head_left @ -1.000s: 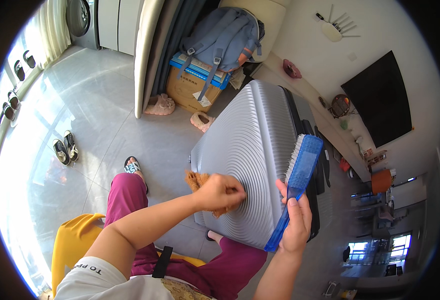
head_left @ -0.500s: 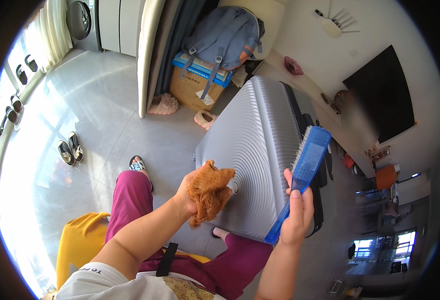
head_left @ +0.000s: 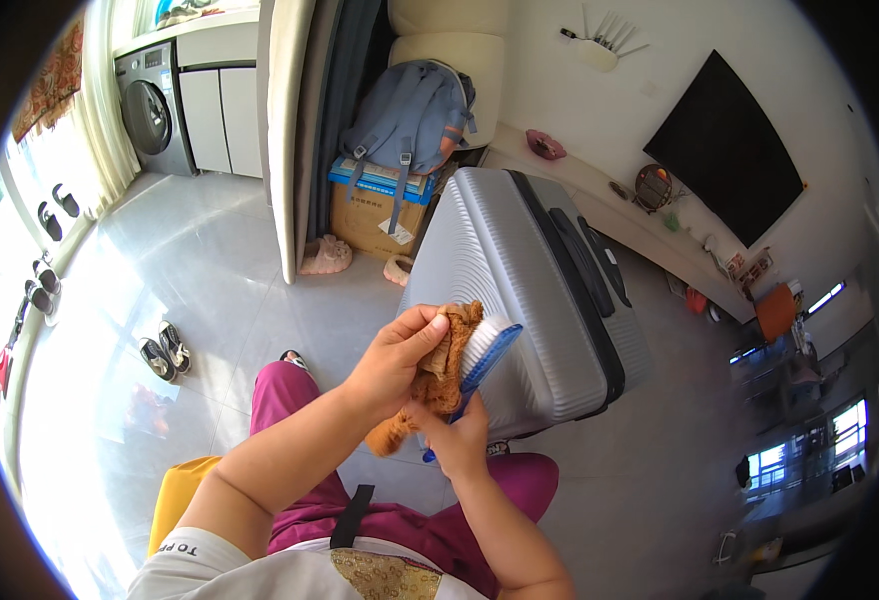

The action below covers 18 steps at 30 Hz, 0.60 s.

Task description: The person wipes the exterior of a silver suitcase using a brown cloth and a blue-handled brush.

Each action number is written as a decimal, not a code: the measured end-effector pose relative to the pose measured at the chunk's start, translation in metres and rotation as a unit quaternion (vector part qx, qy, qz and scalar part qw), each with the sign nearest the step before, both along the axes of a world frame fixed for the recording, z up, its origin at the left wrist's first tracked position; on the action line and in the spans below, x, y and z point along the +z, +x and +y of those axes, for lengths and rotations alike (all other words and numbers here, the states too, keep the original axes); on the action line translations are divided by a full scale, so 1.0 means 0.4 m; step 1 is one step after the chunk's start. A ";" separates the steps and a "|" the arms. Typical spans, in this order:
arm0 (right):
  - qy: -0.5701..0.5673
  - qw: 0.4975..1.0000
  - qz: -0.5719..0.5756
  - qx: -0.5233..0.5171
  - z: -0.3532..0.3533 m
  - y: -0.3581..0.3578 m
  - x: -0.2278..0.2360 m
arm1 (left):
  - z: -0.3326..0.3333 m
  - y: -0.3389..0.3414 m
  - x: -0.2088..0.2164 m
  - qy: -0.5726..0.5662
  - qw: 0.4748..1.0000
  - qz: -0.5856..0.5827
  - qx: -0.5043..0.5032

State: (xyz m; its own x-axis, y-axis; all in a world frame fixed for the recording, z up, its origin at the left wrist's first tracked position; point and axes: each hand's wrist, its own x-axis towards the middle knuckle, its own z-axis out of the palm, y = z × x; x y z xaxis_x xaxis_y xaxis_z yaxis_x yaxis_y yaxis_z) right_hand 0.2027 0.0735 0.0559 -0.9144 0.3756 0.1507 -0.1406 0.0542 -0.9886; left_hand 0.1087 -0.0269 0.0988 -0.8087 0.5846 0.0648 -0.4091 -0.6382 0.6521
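Observation:
My left hand is closed on a crumpled brown cloth, thumb pressed on its upper part. The cloth lies against the white bristles of a blue scrub brush. My right hand grips that brush by its handle; its fingers are partly hidden by the cloth. Just beyond both hands stands a large grey suitcase with ribbed curved lines, a dark seam and black handles. Whether the brush touches the suitcase I cannot tell.
A blue-grey backpack rests on a cardboard box behind the suitcase. Pink slippers and black sneakers are on the floor. A yellow seat is under me. A long white ledge runs below the television.
My hands have come together, bringing the cloth against the brush bristles. The brush has moved left and down from the suitcase's right side. The view has shifted, showing more of the room.

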 end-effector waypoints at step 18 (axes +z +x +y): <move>-0.268 0.958 0.016 0.098 0.062 -0.032 0.299 | -0.093 0.137 -0.204 -0.148 0.940 -0.252 -0.177</move>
